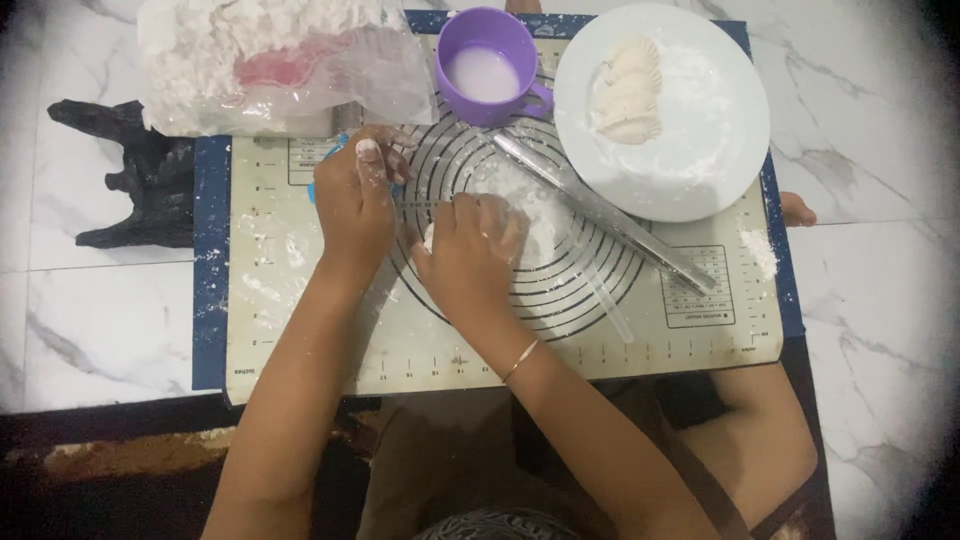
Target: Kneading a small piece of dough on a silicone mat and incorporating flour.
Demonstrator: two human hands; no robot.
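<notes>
Head view looks straight down at a cream pastry mat (300, 330) with a blue border and printed rings, laid on a white marble floor (100, 320). Both floury hands meet near the middle of the frame: the left hand (352, 195) has its fingers curled together with the thumb raised, while the right hand (470, 250) is cupped, fingers closed over a small pale piece of dough (429, 238) that just shows at its left edge; whether the left fingers also pinch it I cannot tell. By the look of it the dough is being shaped or folded between the hands over the floured ring centre. The next move would seem to call for a careful, even press along the dough's edge without tearing it. At upper right sits a white plate (720, 150) dusted with flour and carrying finished crimped dumplings (628, 90). A purple cup (490, 70) of cloudy liquid stands at top centre, touching the plate's left side, a slim rolling pin (600, 210) lies diagonally below it, and a clear flour bag (270, 60) rests at upper left.
</notes>
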